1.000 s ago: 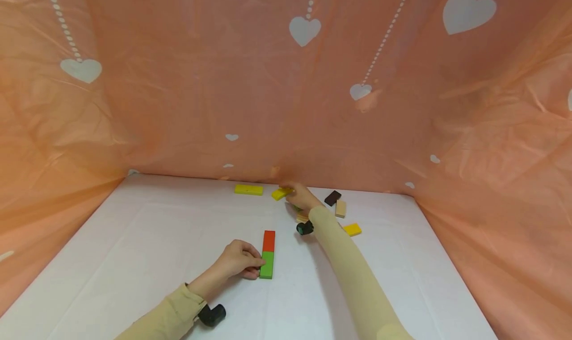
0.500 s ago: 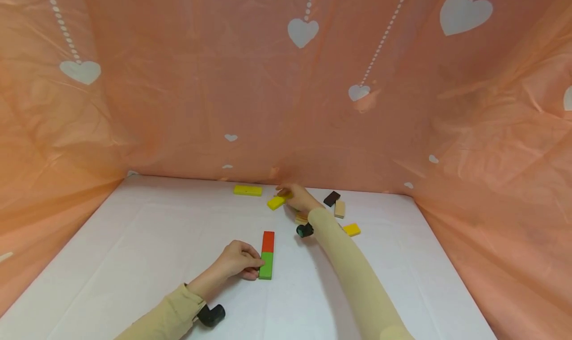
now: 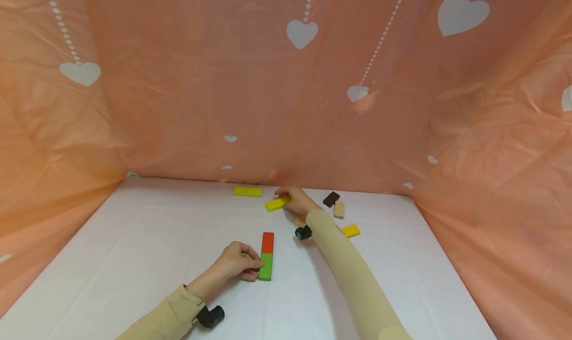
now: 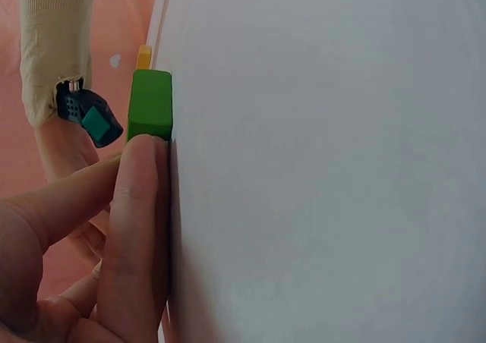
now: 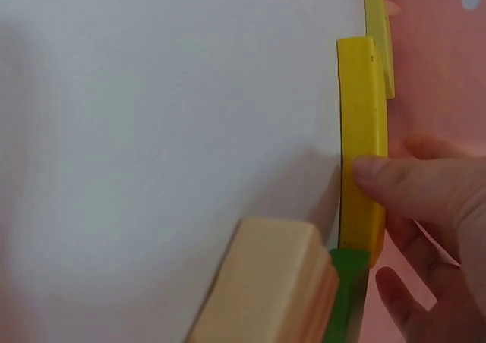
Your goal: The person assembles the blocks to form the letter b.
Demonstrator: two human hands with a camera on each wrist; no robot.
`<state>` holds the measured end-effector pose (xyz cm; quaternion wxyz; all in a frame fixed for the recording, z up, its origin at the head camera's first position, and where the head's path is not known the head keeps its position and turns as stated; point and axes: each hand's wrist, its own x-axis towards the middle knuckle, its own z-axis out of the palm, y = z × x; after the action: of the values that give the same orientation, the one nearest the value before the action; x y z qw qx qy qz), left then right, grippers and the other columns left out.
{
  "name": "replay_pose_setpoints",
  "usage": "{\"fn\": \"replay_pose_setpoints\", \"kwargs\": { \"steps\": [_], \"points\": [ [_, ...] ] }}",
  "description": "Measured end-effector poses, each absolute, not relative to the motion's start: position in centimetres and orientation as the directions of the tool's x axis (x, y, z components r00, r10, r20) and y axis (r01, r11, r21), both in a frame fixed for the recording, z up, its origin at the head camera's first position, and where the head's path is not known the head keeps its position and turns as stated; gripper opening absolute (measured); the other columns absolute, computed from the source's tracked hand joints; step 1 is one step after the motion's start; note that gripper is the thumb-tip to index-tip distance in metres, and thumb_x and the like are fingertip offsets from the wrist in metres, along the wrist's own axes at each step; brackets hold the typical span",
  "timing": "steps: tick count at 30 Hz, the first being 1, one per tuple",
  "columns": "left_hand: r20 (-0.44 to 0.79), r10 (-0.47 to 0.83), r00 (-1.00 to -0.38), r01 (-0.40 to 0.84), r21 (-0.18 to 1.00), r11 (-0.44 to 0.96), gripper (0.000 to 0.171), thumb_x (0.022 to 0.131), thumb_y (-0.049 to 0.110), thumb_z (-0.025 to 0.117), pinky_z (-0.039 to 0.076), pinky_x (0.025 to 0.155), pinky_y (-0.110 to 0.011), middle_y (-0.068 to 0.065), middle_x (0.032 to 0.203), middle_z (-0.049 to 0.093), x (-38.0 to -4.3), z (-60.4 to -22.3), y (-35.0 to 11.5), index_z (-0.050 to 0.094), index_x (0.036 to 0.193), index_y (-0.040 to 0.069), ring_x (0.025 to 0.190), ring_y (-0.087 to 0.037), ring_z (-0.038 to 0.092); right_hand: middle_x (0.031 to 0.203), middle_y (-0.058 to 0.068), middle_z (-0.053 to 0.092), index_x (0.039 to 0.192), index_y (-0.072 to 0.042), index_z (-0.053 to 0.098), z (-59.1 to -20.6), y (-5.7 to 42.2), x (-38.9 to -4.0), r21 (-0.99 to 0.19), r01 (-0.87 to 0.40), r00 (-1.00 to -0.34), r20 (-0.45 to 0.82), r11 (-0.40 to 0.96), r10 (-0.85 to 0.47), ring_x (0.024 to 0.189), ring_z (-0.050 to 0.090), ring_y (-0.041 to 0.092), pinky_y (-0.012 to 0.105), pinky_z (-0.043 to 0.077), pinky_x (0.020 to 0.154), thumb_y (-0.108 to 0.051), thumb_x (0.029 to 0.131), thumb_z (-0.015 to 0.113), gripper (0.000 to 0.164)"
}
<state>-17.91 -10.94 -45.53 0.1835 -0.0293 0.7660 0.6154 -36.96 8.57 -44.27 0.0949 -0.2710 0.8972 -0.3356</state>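
A green block (image 3: 265, 267) lies end to end with a red block (image 3: 267, 242) on the white table. My left hand (image 3: 241, 261) holds the green block from its left side, thumb at its top edge and fingertips against its side; the left wrist view shows the green block's (image 4: 152, 100) end beyond the fingers. Farther back, my right hand (image 3: 297, 201) pinches a yellow block (image 3: 275, 204). In the right wrist view the thumb lies on this yellow block (image 5: 360, 123), and the other fingers are behind it. A green piece (image 5: 347, 290) shows by its near end.
Another yellow block (image 3: 248, 191) lies at the back edge. Near the right wrist are plain wooden pieces (image 3: 300, 220), partly hidden. To the right lie a dark brown block (image 3: 331, 199), a plain wood block (image 3: 339, 209) and a yellow-orange block (image 3: 351, 231). Peach cloth (image 3: 201, 106) encloses the table.
My right hand has brought the yellow block slightly left and toward me, off from the pieces by the back edge. My left hand and the green and red blocks stay put.
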Motion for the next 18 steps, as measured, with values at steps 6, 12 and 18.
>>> {"fn": "replay_pose_setpoints", "kwargs": {
  "steps": [6, 12, 18],
  "points": [
    [-0.31, 0.187, -0.932, -0.26, 0.933, 0.25, 0.02, 0.082, 0.005, 0.075, 0.059, 0.054, -0.029, -0.01, 0.069, 0.066, -17.91, -45.53, -11.19, 0.062, 0.093, -0.007, 0.054, -0.014, 0.063, 0.115, 0.005, 0.062, 0.121, -0.007, 0.064, -44.23, 8.46, -37.05, -0.645, -0.425, -0.83, -0.003, 0.636, -0.557, 0.106, 0.053, 0.021, 0.032, 0.044, 0.101, 0.006, 0.086, 0.067, 0.038],
    [-0.314, 0.189, -0.93, -0.264, 0.932, 0.249, 0.022, 0.081, 0.005, 0.076, 0.059, 0.054, -0.029, -0.01, 0.069, 0.065, -17.97, -45.54, -11.17, 0.062, 0.093, -0.007, 0.054, -0.014, 0.063, 0.115, 0.005, 0.062, 0.12, -0.008, 0.065, -44.23, 8.47, -37.21, -0.64, -0.415, -0.836, -0.013, 0.647, -0.549, 0.104, 0.054, 0.02, 0.03, 0.046, 0.099, 0.006, 0.084, 0.069, 0.039],
    [-0.329, 0.187, -0.926, -0.28, 0.928, 0.244, 0.02, 0.082, 0.004, 0.075, 0.059, 0.055, -0.03, -0.012, 0.071, 0.065, -18.13, -45.7, -10.97, 0.062, 0.092, -0.007, 0.055, -0.015, 0.064, 0.114, 0.006, 0.062, 0.121, -0.008, 0.065, -44.23, 8.58, -37.12, -0.621, -0.437, -0.827, -0.006, 0.65, -0.562, 0.103, 0.055, 0.02, 0.03, 0.047, 0.097, 0.006, 0.081, 0.071, 0.042]
  ]
}}
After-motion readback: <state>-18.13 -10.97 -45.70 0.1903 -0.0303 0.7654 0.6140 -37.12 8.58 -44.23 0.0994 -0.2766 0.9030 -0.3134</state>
